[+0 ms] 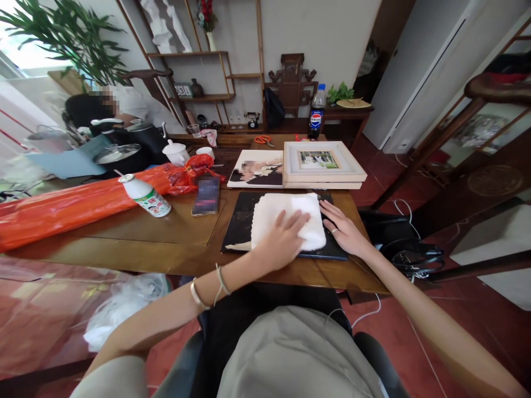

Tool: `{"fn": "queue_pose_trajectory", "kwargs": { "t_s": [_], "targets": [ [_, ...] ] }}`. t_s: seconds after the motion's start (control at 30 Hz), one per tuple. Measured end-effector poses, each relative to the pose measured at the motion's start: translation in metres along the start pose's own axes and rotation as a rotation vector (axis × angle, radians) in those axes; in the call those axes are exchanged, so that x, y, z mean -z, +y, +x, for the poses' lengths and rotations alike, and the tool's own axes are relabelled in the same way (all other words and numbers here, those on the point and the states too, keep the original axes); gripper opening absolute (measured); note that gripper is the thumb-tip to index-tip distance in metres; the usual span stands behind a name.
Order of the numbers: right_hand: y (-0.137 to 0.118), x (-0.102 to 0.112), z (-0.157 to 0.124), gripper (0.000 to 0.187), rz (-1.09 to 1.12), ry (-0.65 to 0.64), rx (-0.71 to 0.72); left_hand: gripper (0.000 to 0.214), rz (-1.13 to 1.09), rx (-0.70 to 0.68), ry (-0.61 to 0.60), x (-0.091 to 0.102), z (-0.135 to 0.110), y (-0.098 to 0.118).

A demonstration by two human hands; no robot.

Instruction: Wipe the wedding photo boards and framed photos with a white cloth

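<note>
My left hand lies flat on a folded white towel, fingers stretched out. The towel rests on a dark flat panel at the near edge of the wooden table. My right hand lies open on the panel's right side, fingers spread, touching the towel's right edge. Behind the panel sit an unframed photo print and a stack of light wooden picture frames with a photo in the top one.
A long orange plastic bag, a white bottle and a phone lie to the left. Teapots, cups, orange scissors and a cola bottle stand farther back. A black bag lies right of the table. A person sits at the far left.
</note>
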State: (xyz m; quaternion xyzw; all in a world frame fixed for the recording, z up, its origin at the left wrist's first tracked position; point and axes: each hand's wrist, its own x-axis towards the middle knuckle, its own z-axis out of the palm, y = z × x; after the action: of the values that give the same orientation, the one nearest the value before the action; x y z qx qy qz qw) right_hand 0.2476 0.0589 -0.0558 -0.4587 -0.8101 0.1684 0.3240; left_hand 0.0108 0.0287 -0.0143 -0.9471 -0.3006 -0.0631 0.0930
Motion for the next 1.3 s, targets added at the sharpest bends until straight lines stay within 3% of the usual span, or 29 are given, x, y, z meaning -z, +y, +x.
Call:
{"fn": "queue_pose_trajectory", "kwargs": {
  "t_s": [0.13,0.23,0.47,0.53,0.6,0.77,0.87,0.97,1.07,1.13,1.2,1.3],
  "targets": [
    [0.004,0.0,-0.001,0.048,0.017,-0.001,0.042,0.031,-0.006,-0.015,0.082,0.004,-0.025,0.051],
    [0.004,0.0,-0.001,0.049,0.03,-0.006,0.04,0.035,-0.005,-0.019,0.11,0.006,-0.031,0.066],
    [0.001,0.0,0.0,0.044,0.004,0.02,-0.007,0.026,-0.059,0.136,0.021,0.005,0.006,0.02],
    [0.002,-0.001,0.0,0.044,0.013,0.022,-0.005,0.027,-0.043,0.197,0.006,0.004,0.016,0.019],
    [0.004,-0.001,0.0,0.044,0.029,0.022,-0.008,0.03,-0.007,0.243,-0.007,0.001,0.018,0.034],
    [0.007,0.001,0.0,0.045,0.078,0.014,0.001,0.043,0.083,0.241,0.054,-0.007,0.005,0.104],
    [0.006,0.002,0.0,0.046,0.087,0.006,0.009,0.048,0.082,0.201,0.06,-0.006,-0.004,0.12],
    [0.004,0.001,0.0,0.046,0.069,0.004,0.014,0.04,0.018,0.186,0.006,0.001,-0.004,0.098],
    [0.003,0.0,0.0,0.046,0.038,0.019,0.014,0.029,-0.06,0.158,-0.037,0.011,0.007,0.05],
    [0.003,-0.001,-0.001,0.047,0.016,0.025,0.019,0.025,-0.125,0.149,-0.012,0.015,0.02,0.016],
    [0.003,-0.002,0.0,0.047,-0.01,0.031,0.018,0.026,-0.224,0.228,-0.013,0.017,0.037,-0.014],
    [0.001,-0.003,0.0,0.045,-0.046,0.041,0.002,0.036,-0.398,0.166,0.007,0.017,0.063,-0.04]
  ]
}}
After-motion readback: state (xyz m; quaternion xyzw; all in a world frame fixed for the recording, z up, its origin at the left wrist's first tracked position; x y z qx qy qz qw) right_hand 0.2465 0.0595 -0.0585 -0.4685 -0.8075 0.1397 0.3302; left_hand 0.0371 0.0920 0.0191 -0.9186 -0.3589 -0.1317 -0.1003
